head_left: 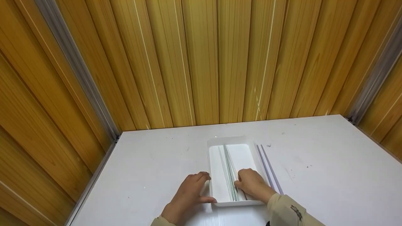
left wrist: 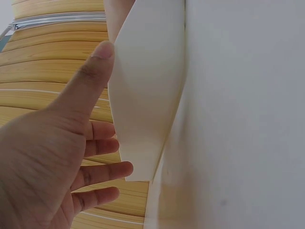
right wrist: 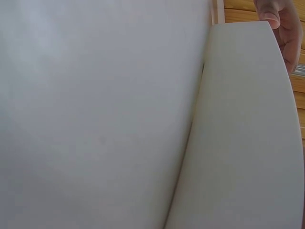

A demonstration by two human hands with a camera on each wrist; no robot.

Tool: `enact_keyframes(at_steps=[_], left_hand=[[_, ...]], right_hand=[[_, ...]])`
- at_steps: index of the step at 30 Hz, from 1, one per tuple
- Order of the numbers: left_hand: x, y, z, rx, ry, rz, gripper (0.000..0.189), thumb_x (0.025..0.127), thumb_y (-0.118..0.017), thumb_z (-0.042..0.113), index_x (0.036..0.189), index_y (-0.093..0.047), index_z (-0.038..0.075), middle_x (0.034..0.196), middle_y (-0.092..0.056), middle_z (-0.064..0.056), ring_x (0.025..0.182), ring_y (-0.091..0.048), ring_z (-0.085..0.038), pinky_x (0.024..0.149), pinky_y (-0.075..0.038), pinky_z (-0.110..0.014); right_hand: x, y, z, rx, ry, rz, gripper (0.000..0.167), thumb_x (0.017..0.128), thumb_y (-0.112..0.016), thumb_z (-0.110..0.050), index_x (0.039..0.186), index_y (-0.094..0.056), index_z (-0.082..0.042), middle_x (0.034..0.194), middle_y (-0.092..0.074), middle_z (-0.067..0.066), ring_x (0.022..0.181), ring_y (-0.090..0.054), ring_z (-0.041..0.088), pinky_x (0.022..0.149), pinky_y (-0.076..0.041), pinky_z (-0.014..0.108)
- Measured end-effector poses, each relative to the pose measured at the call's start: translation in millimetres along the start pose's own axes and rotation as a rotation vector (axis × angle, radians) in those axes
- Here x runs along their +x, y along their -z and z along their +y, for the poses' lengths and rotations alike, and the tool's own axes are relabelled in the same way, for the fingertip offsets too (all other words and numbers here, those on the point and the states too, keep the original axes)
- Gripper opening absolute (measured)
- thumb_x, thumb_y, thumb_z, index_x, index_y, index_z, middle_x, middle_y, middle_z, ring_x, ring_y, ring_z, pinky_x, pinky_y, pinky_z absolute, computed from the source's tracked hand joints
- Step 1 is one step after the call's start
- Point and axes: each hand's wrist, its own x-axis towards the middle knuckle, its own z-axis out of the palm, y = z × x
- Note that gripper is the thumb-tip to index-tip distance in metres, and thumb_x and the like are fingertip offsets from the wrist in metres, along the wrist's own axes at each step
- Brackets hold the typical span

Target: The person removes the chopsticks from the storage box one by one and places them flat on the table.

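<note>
A white rectangular tray (head_left: 237, 204) lies on the table with several thin chopsticks (head_left: 230, 175), pale green and whitish, lengthwise inside. My right hand (head_left: 252, 185) reaches over the tray's near right part. Its fingers are curled and pinch a chopstick beside the green ones; a dark reddish end shows below the hand. My left hand (head_left: 193, 190) is at the tray's left side, thumb at the near left corner. In the left wrist view, the left hand's (left wrist: 52, 148) fingers are spread along the tray wall (left wrist: 147, 86). The tray's near wall (right wrist: 243, 119) hides the right fingers in the right wrist view.
Two light purple chopsticks (head_left: 268, 166) lie side by side on the white table (head_left: 329, 169), just right of the tray. Wood-patterned panels (head_left: 201, 62) rise behind the table's far edge and at both sides.
</note>
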Motion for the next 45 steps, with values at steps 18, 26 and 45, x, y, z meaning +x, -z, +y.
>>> enact_keyframes(at_steps=[18, 26, 45], left_hand=[[-0.6, -2.1, -1.1, 0.015, -0.032, 0.043, 0.066, 0.068, -0.070, 0.061, 0.110, -0.060, 0.011, 0.118, -0.064, -0.002, 0.104, -0.063, -0.017, 0.089, -0.053, -0.031], [0.1, -2.4, -0.8, 0.026, -0.042, 0.054, 0.066, 0.069, -0.071, 0.062, 0.108, -0.060, 0.010, 0.116, -0.064, -0.002, 0.101, -0.063, -0.017, 0.087, -0.053, -0.030], [-0.5, 0.1, -0.1, 0.004, -0.009, -0.010, 0.067, 0.070, -0.068, 0.062, 0.112, -0.059, 0.010, 0.121, -0.063, -0.003, 0.107, -0.062, -0.018, 0.091, -0.053, -0.032]], right_hand=[[-5.4, 10.2, 4.1, 0.032, -0.003, 0.021, 0.020, 0.079, -0.065, -0.012, 0.065, -0.052, -0.009, 0.061, -0.049, 0.000, 0.057, -0.045, 0.015, 0.052, -0.037, 0.026], [-8.7, 19.2, 9.7, 0.042, 0.006, 0.057, 0.022, 0.078, -0.064, -0.011, 0.063, -0.049, -0.010, 0.059, -0.045, -0.001, 0.057, -0.042, 0.014, 0.051, -0.032, 0.026], [-16.0, 43.5, 22.1, 0.021, -0.033, 0.077, 0.022, 0.080, -0.063, -0.012, 0.064, -0.048, -0.010, 0.059, -0.044, -0.002, 0.056, -0.042, 0.013, 0.051, -0.032, 0.024]])
